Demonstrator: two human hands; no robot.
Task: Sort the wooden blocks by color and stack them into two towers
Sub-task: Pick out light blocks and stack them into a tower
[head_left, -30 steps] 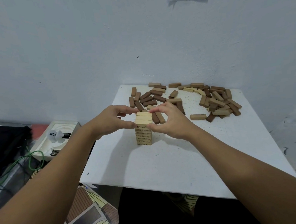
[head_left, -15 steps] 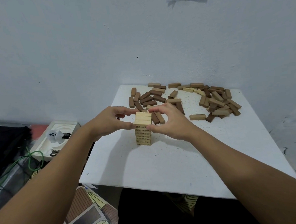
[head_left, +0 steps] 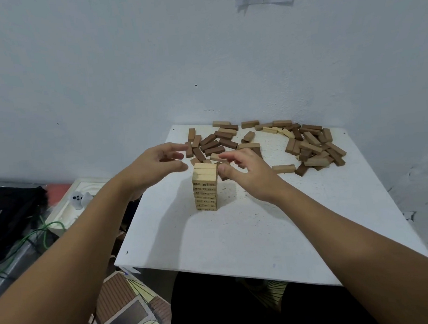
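Standing near the middle of the white bench (head_left: 250,234) was a tower of pale blocks (head_left: 205,187), several layers tall, with printed numbers on the block ends facing the camera. Both hands sat up by its top layer, one on each side. The left hand (head_left: 155,165) was just off to the left with its fingers (head_left: 174,147) spread loose and holding nothing, a small gap showing between the thumb and the tower. The right hand (head_left: 248,172) was on the other side, fingers relaxed and part curled, also empty; its thumb looked to be right against the top edge, but I couldn't tell if it actually touched. Behind the tower lay a scatter of dark brown blocks (head_left: 214,144) at the back left of the bench, and a bigger mixed heap (head_left: 312,148) of brown and tan ones at the back right. A few pale blocks (head_left: 276,131) lay among those near the wall. One tan block (head_left: 283,168) sat alone, just right of the right hand.
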